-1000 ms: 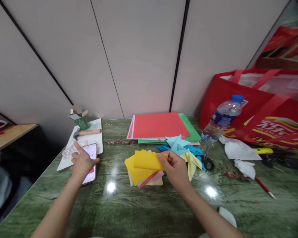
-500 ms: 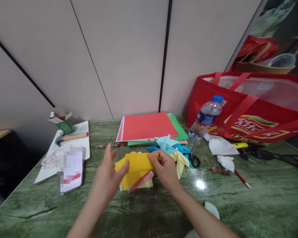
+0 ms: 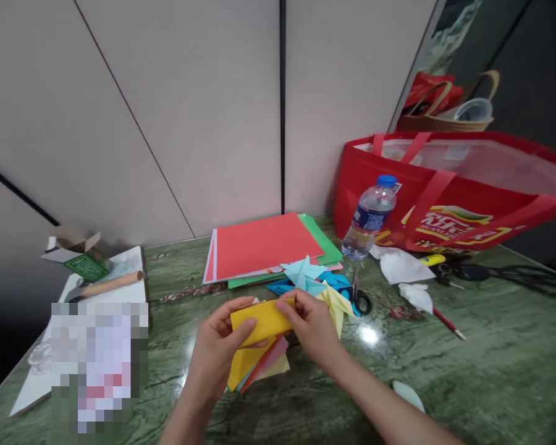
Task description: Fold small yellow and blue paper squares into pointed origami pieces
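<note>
A folded piece of yellow paper (image 3: 264, 320) is held level between both hands. My left hand (image 3: 225, 330) grips its left end, thumb on the front face and fingers behind. My right hand (image 3: 310, 318) pinches the right end near the top edge. Beneath it on the table lies a fanned stack of coloured paper (image 3: 264, 364), with yellow, orange, pink and cream sheets showing. Just beyond my right hand sit a light blue folded paper star (image 3: 306, 272), darker blue folded pieces and a pale yellow folded paper piece (image 3: 337, 304).
Black-handled scissors (image 3: 361, 296) lie right of the folded pieces. Behind are larger red and green sheets (image 3: 266, 244), a water bottle (image 3: 370, 216) and a red shopping bag (image 3: 445, 198). At left, a white board (image 3: 32, 383) bears a wooden-handled tool (image 3: 113, 284) and a small box (image 3: 83, 256).
My left hand, apart from the yellow paper and spread before, has closed on its left end. My right hand keeps its pinch. The view has shifted to the right.
</note>
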`<state>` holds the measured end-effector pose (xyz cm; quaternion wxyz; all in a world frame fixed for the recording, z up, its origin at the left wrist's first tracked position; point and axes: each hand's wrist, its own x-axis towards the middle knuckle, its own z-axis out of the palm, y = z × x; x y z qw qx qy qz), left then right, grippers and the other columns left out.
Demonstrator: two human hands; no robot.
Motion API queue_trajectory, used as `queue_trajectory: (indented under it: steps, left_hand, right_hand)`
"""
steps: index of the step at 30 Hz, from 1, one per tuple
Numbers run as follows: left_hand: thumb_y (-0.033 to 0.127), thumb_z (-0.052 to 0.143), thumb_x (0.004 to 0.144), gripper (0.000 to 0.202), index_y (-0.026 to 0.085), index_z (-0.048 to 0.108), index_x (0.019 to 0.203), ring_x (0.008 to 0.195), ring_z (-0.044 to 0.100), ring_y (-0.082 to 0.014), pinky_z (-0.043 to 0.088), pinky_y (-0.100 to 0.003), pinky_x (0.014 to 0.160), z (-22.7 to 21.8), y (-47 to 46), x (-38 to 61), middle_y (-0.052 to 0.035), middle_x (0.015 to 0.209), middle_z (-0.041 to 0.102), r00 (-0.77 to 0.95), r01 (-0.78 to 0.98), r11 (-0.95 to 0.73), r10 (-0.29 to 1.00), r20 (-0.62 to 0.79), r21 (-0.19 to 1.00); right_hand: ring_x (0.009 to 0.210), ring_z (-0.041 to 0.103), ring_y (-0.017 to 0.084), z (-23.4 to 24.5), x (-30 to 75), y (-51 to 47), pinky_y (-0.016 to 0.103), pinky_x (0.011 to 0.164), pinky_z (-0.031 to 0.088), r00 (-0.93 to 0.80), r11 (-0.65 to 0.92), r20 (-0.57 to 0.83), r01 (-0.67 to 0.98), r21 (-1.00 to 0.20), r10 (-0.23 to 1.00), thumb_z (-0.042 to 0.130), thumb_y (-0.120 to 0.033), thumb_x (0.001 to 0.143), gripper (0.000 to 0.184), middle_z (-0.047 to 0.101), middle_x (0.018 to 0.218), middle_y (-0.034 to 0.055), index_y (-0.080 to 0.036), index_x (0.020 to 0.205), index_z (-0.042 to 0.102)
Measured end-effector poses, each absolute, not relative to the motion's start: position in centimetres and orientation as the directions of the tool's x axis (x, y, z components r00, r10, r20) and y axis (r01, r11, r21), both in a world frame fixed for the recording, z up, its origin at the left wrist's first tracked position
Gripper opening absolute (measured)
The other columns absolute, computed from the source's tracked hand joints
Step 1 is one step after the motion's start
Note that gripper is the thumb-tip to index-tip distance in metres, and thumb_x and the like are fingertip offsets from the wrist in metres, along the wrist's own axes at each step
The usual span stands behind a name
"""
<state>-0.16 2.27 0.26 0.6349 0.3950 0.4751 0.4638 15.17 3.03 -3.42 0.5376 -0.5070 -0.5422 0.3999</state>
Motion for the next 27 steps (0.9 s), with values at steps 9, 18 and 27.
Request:
queue_trajectory:
  steps: [9, 18, 27]
  left_hand:
    - [0.027, 0.074, 0.059, 0.035, 0.014, 0.065, 0.09, 0.068, 0.067, -0.023, 0.057, -0.032, 0.051, -0.76, 2.18, -0.71, -0.0076, 0.08, 0.072, 0.012, -0.191, 0.255, 0.966, -0.257, 0.948]
    - [0.031, 0.07, 0.063, 0.034, 0.014, 0.064, 0.091, 0.065, 0.067, -0.0214, 0.056, -0.029, 0.051, -0.86, 1.84, -0.62, -0.0063, 0.076, 0.072, -0.026, -0.194, 0.229, 0.971, -0.239, 0.954]
    - [0.029, 0.067, 0.067, 0.031, 0.015, 0.062, 0.094, 0.058, 0.067, -0.0182, 0.053, -0.025, 0.054, -0.87, 1.48, -0.91, -0.0039, 0.067, 0.072, -0.038, -0.156, 0.167, 0.984, -0.174, 0.974]
  right_hand:
    - [0.051, 0.05, 0.013, -3.9, 14.8, 2.93, 0.021, 0.045, 0.037, 0.024, 0.103, 0.105, 0.054, -0.993, 0.994, 0.058, -0.034, 0.075, 0.016, 0.056, 0.059, -0.0017, -0.019, 0.08, 0.06]
    - [0.052, 0.051, 0.015, -4.15, 14.77, 2.67, 0.024, 0.046, 0.038, 0.034, 0.048, 0.049, 0.033, -0.998, 0.998, 0.059, -0.039, 0.073, 0.021, 0.057, 0.06, 0.0001, -0.018, 0.076, 0.058]
    - [0.053, 0.051, 0.015, -3.87, 14.71, 2.41, 0.024, 0.046, 0.039, 0.068, 0.039, 0.04, 0.018, -0.999, 0.997, 0.062, -0.043, 0.071, 0.026, 0.059, 0.061, 0.0018, -0.017, 0.076, 0.058]
